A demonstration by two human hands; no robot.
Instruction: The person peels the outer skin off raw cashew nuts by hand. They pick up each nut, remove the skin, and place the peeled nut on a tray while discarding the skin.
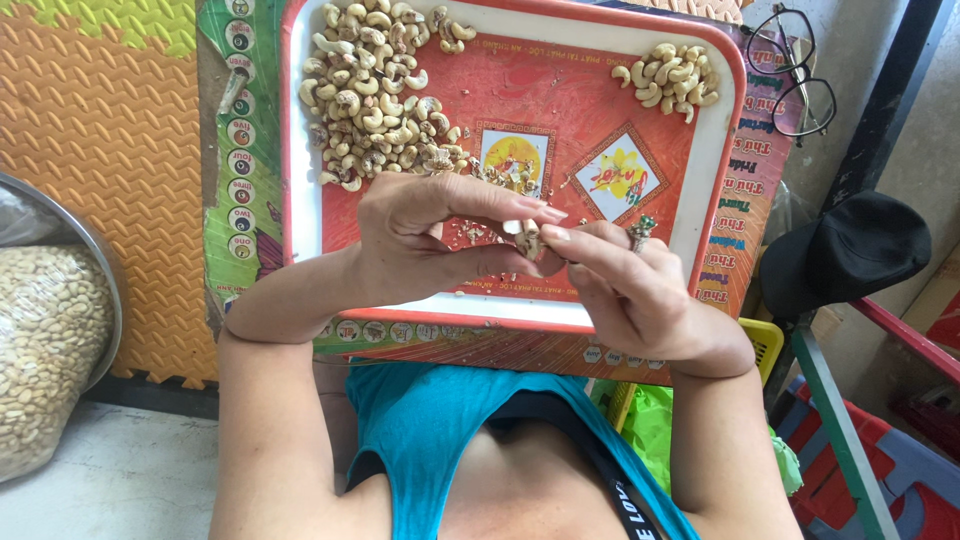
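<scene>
My left hand (430,240) and my right hand (630,285) meet over the near part of a red tray (700,190) with a white rim. Together their fingertips pinch one cashew nut (527,238), partly hidden by the fingers. A ring sits on my right hand. A large heap of unpeeled cashews (370,90) lies at the tray's far left. A small pile of pale peeled cashews (672,75) lies at the far right. Bits of skin are scattered on the tray near my fingers.
A metal bowl lined with a plastic bag of pale nuts (45,340) stands at the left on orange foam mats (100,150). Eyeglasses (795,70) lie right of the tray. A black cap (850,250) hangs over a rail at the right.
</scene>
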